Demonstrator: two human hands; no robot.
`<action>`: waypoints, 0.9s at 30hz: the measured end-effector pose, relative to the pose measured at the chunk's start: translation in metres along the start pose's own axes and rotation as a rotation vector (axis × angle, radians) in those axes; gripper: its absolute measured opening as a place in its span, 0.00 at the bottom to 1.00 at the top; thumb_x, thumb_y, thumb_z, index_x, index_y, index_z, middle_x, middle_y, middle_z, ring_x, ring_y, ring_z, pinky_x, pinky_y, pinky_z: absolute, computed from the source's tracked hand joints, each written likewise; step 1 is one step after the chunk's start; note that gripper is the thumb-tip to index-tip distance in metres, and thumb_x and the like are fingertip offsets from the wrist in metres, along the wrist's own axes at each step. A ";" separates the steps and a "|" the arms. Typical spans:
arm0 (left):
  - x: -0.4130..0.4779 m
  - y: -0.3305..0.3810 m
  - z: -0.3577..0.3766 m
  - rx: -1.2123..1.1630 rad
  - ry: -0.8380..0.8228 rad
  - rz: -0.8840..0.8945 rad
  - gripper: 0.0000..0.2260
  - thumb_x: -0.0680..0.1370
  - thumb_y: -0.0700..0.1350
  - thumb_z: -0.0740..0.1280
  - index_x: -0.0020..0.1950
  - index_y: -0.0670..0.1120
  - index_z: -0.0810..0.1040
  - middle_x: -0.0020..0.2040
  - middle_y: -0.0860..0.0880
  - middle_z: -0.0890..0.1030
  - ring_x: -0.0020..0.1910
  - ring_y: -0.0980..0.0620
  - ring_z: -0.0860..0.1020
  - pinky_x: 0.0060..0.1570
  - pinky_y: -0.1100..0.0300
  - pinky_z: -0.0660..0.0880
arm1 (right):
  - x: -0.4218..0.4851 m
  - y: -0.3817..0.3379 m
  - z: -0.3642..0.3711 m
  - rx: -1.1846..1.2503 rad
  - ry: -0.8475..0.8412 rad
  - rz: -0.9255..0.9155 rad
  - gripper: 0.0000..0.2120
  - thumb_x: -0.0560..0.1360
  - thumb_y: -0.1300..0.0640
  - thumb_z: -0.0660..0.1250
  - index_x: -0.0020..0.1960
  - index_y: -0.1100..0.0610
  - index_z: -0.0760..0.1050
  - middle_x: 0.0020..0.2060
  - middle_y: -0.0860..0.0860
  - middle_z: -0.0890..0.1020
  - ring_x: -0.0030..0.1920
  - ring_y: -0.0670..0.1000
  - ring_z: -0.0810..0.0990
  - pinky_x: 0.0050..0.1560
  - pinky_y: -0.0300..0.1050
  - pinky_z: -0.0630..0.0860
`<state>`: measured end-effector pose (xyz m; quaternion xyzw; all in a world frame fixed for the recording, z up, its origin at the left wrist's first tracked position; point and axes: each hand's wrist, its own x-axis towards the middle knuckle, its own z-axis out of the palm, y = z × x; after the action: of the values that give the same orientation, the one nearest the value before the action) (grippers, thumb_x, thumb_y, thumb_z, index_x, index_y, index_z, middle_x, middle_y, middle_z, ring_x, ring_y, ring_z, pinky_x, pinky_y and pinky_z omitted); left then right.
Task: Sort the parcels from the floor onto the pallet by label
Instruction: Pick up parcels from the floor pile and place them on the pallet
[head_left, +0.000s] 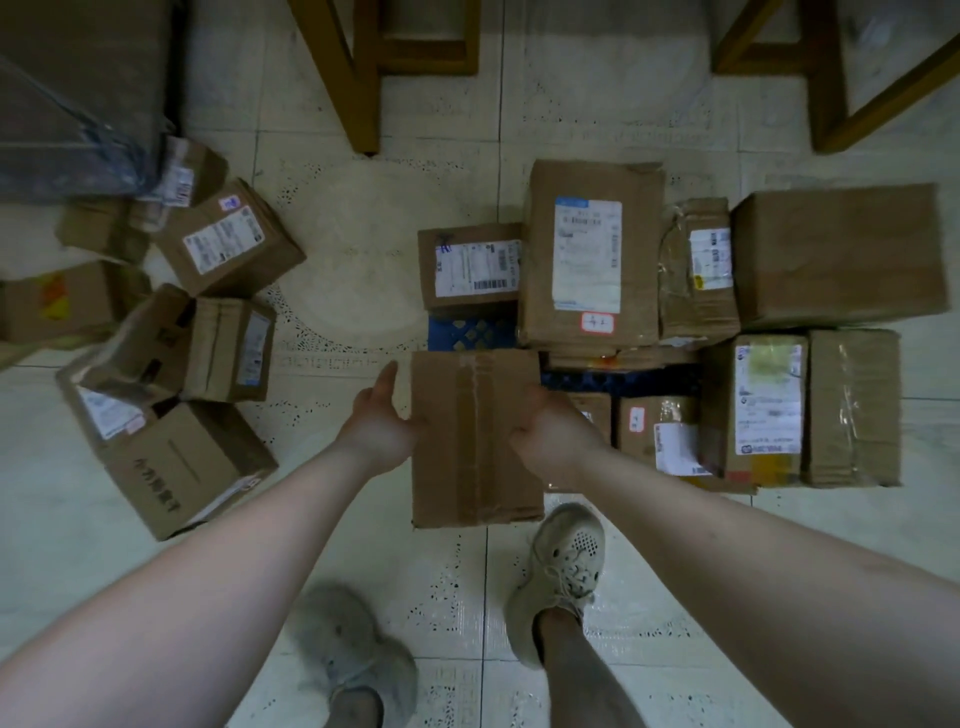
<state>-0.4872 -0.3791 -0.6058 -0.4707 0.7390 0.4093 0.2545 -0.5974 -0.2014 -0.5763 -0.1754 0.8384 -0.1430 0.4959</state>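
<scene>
Cardboard box (475, 436): we're clasping its sides, left hand (382, 421) and right hand (553, 428), long axis pointing past our fingers toward the bare pallet (470, 332) patch.

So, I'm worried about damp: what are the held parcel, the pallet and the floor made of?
Held parcel: brown cardboard, matte, creased at the edges, sealed with a smoother tape strip. Pallet: probably blue moulded plastic, judging by its lattice openings; little shows. Floor: pale tiles, likely glazed ceramic, faintly shiny, with grout lines and dark speckles.
</scene>
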 end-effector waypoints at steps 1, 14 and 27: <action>-0.002 -0.002 -0.012 0.008 0.031 -0.004 0.38 0.75 0.50 0.67 0.77 0.58 0.46 0.75 0.45 0.59 0.63 0.44 0.71 0.49 0.58 0.69 | -0.005 -0.010 -0.007 -0.035 0.014 -0.010 0.26 0.79 0.52 0.61 0.74 0.54 0.58 0.68 0.56 0.68 0.59 0.55 0.74 0.48 0.45 0.72; -0.067 -0.145 -0.248 0.118 0.183 0.028 0.36 0.75 0.56 0.67 0.77 0.52 0.52 0.77 0.43 0.55 0.74 0.42 0.57 0.71 0.47 0.60 | -0.059 -0.244 0.039 -0.189 0.127 -0.112 0.29 0.77 0.49 0.62 0.75 0.54 0.59 0.72 0.57 0.64 0.68 0.57 0.68 0.61 0.45 0.68; -0.041 -0.247 -0.365 -0.024 0.192 -0.069 0.36 0.75 0.56 0.67 0.77 0.52 0.52 0.78 0.44 0.53 0.75 0.43 0.55 0.72 0.50 0.56 | -0.017 -0.378 0.119 -0.220 0.085 -0.120 0.30 0.77 0.47 0.63 0.76 0.50 0.58 0.72 0.53 0.64 0.63 0.56 0.73 0.52 0.44 0.75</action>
<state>-0.2431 -0.7222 -0.4689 -0.5361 0.7382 0.3622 0.1908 -0.4274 -0.5410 -0.4623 -0.2724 0.8573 -0.0868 0.4281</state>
